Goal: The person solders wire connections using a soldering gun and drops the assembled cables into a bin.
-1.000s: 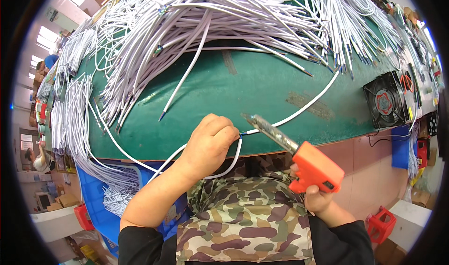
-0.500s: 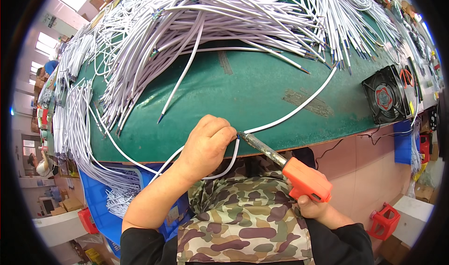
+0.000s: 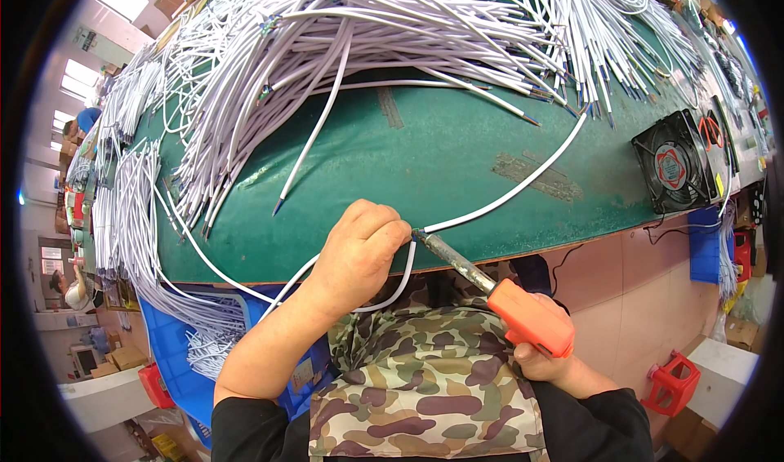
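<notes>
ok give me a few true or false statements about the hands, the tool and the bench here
1. The left hand is closed around a thin white cable. True.
2. The right hand holds a blue screwdriver. False: it grips a soldering iron with an orange handle.
3. The iron's metal tip meets the cable right beside the left hand's fingers. True.
4. The black square fan sits at the left end of the green bench top. False: it stands at the right end.
5. A big heap of white cables lies on the far side of the bench. True.
</notes>
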The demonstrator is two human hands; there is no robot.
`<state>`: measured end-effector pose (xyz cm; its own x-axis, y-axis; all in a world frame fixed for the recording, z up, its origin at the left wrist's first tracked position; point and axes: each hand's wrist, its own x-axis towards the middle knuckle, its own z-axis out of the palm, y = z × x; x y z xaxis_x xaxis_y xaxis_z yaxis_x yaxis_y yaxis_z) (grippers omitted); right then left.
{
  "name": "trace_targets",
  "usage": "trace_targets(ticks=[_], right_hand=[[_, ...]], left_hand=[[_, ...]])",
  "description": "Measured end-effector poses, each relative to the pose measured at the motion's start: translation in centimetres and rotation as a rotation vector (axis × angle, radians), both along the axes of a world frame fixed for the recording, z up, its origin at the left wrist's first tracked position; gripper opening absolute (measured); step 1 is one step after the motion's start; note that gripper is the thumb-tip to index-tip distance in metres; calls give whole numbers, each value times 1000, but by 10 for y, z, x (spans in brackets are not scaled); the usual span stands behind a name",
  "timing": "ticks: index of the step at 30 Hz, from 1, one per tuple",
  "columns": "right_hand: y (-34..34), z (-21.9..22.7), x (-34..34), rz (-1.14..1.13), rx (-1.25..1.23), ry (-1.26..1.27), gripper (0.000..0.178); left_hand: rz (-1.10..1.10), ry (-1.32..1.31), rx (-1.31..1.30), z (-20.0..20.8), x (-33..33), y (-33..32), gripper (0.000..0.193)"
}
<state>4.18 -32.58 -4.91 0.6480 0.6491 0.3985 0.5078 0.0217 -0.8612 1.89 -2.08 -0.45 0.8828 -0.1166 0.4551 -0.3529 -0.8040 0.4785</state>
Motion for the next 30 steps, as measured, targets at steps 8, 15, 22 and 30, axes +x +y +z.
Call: trace_targets(ticks=[8,15,22,30], right_hand=[[1,2,1,-14,22,-53,66],[-15,4,0,-39,-49,-193,63],[-17,7,0,-109,-73,-218,59],[-12,25,0,-161,25,-76,49]], left_hand=[[3,17,9,1,0,0,22],[5,24,2,0,0,0,22],[6,23,23,-1,-1,0,23],[4,44,36,2,-2,1,20]])
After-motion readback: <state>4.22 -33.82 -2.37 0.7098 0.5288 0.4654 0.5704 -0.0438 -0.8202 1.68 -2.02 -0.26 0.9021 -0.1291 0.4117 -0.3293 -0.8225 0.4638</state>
